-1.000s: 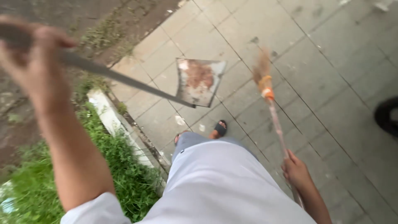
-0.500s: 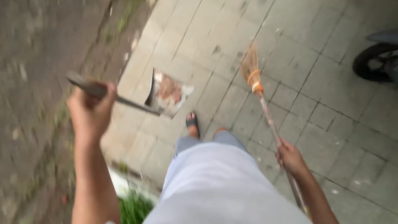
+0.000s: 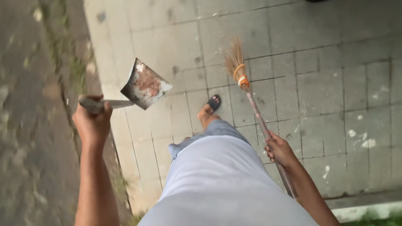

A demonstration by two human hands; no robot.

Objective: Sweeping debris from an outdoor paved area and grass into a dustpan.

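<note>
- The left hand (image 3: pixel 93 121) was clamped round the grey handle of a metal dustpan (image 3: pixel 146 85), held out over the edge where the tiled pavement (image 3: pixel 326 83) met the rougher dirt strip (image 3: pixel 33 125).
- The right hand (image 3: pixel 279 150) was closed round the stick of a broom (image 3: pixel 255 121), which hung at the person's side above the tiles.
- Judged from this, the pan was being carried loaded: rusty-brown debris lay on its blade. Doing that well called for keeping the blade level or tipped slightly back toward the handle, wrist firm, so nothing slid off the open front edge.
- The broom was best kept close to the leg, bristles clear of the sandalled foot (image 3: pixel 211 106).
- The dustpan's long axis ran from the fist up and to the right in the head view, its mouth pointing away from the person.
- The broom's long axis ran steeply, bristles forward and up-left, the stick end back past the hand.
</note>
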